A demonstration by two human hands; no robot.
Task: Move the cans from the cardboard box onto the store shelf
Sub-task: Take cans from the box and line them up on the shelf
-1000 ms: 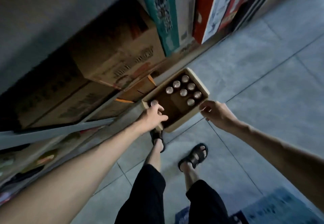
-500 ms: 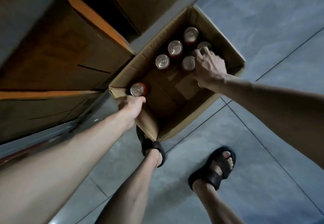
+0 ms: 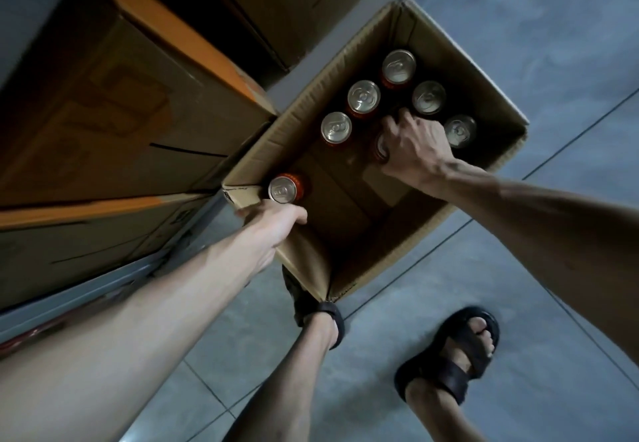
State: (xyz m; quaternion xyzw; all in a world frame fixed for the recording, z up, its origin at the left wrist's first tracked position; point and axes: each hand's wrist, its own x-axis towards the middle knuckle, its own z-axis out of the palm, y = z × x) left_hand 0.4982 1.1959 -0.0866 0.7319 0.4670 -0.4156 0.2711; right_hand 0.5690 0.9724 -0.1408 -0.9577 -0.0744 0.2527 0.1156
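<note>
Right hand (image 3: 413, 146) grips boxed can (image 3: 379, 147); left hand (image 3: 273, 225) holds corner can (image 3: 283, 190); both upright.

The left hand (image 3: 273, 225) and right hand (image 3: 413, 146) are bare, as are the left forearm (image 3: 155, 303) and right forearm (image 3: 536, 220) up to the picture's edge. The lower legs (image 3: 301, 372) are bare too. Each foot wears a black, broad-strapped sandal: the left sandal (image 3: 333, 312) has a heel strap, and the right sandal (image 3: 446, 376) is open-toed.

Dim, bluish light, deep shadow over the stacked cartons (image 3: 114, 123), soft focus, wide-angle bending at the edges.
</note>
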